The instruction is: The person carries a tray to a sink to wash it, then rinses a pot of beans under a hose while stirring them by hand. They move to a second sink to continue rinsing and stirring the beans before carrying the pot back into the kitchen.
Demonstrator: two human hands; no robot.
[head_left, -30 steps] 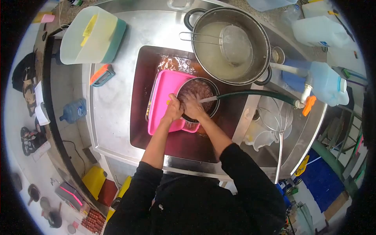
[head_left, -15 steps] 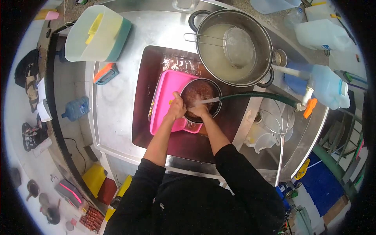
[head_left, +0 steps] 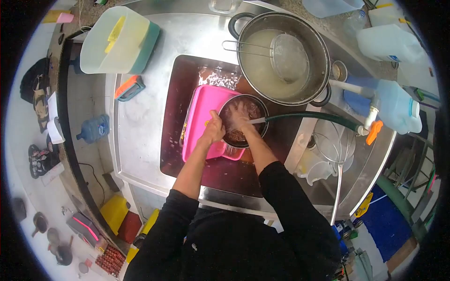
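A round metal pot (head_left: pixel 266 110) with reddish-brown contents and water stands over a pink tray (head_left: pixel 199 117) in the sink (head_left: pixel 173 140). My left hand (head_left: pixel 215 128) grips the pot's left rim, thumb pointing up. Inside the pot, my right hand (head_left: pixel 240 117) lies over the contents with its fingers spread, partly blurred by the water. The green hose (head_left: pixel 309 114) reaches in from the right and its pale end lies at my right wrist, above the pot.
A large pot (head_left: pixel 281 100) of cloudy liquid with a strainer (head_left: pixel 289 58) stands behind the sink's right side. A green-white tub (head_left: pixel 108 47) and an orange brush (head_left: pixel 129 88) are at left. The orange tap handle (head_left: pixel 373 132), a wire skimmer (head_left: pixel 339 187) and blue jugs (head_left: pixel 396 105) are at right.
My right hand has moved up and deeper across the pot, and its fingers have spread. My left hand stays on the rim. The whole view has shifted slightly.
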